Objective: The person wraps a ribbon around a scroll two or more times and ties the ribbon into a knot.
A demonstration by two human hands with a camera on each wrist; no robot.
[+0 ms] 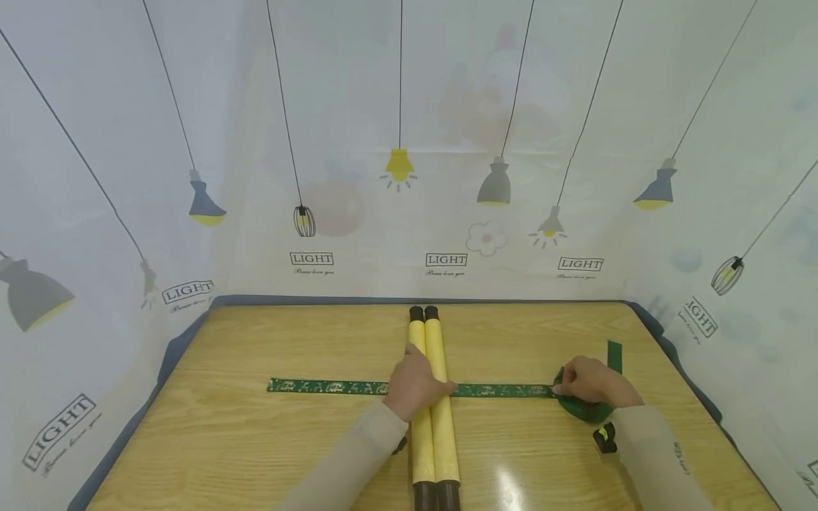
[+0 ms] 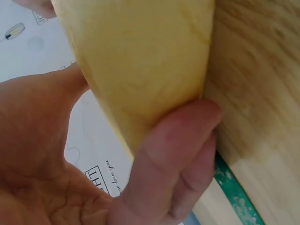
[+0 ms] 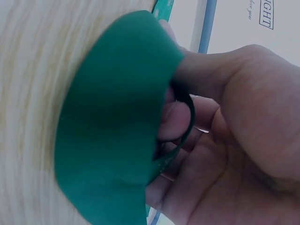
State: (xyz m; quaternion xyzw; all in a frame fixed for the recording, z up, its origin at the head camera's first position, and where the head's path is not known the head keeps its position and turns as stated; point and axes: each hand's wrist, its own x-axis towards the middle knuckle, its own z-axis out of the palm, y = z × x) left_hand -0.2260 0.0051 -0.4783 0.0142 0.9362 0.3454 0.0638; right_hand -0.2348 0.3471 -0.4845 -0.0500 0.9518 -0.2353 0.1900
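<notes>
Two yellow rolls (image 1: pixel 442 440) with dark ends and a mottled, parchment-like surface lie side by side, pointing away from me. They cross over a long green ribbon (image 1: pixel 501 390) printed with pale figures. My left hand (image 1: pixel 414 383) grips the rolls near their middle, right over the ribbon; in the left wrist view its fingers and thumb curl around the yellow surface. To the right, my right hand (image 1: pixel 591 382) pinches the ribbon between thumb and fingers. A plain green loop of ribbon (image 3: pixel 108 117) hangs around those fingers in the right wrist view.
The wooden table (image 1: pixel 255 454) has a blue edge strip (image 1: pixel 319 300) at the back. White sheeting (image 1: pixel 358 106) printed with lamps stands around three sides. A small black object (image 1: pixel 604 438) with a yellow mark is beside the right wrist. A ribbon end (image 1: pixel 615 355) sticks up behind the right hand.
</notes>
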